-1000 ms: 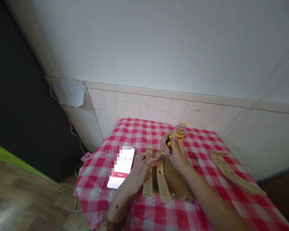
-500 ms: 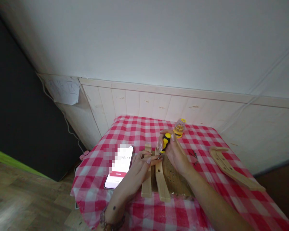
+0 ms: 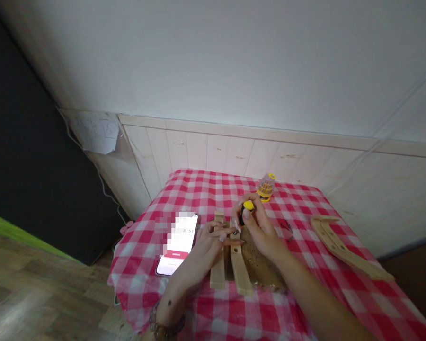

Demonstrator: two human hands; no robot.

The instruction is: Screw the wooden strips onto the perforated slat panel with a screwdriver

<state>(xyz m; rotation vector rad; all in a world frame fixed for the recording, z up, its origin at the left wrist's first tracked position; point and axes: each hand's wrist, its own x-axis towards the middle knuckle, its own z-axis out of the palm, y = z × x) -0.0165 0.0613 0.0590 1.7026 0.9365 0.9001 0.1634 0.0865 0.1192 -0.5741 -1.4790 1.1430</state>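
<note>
My right hand (image 3: 261, 232) is wrapped round a yellow-and-black screwdriver (image 3: 248, 205), held upright with its lower end over a curved wooden piece (image 3: 242, 274). Across that piece lies my left hand (image 3: 211, 246), fingers stretched out and touching the wood beside the screwdriver's tip. A dark hole shows in the piece just below those fingers. A second wooden strip (image 3: 217, 277) runs alongside, partly under the left hand. Both lie on a brown board (image 3: 262, 265) with small holes. The screwdriver's tip is largely hidden by fingers.
A lit phone (image 3: 179, 244) lies left of the board. Behind stands a clear bit case (image 3: 266, 187) with yellow ends. Small dark metal pieces (image 3: 287, 227) and more curved wooden pieces (image 3: 348, 248) lie to the right on the checked tablecloth (image 3: 206, 189). A panelled wall (image 3: 227, 147) borders the table.
The screwdriver has tipped more upright, and my right hand has turned round its handle. My left fingers have stretched further across the curved piece. The view has shifted slightly.
</note>
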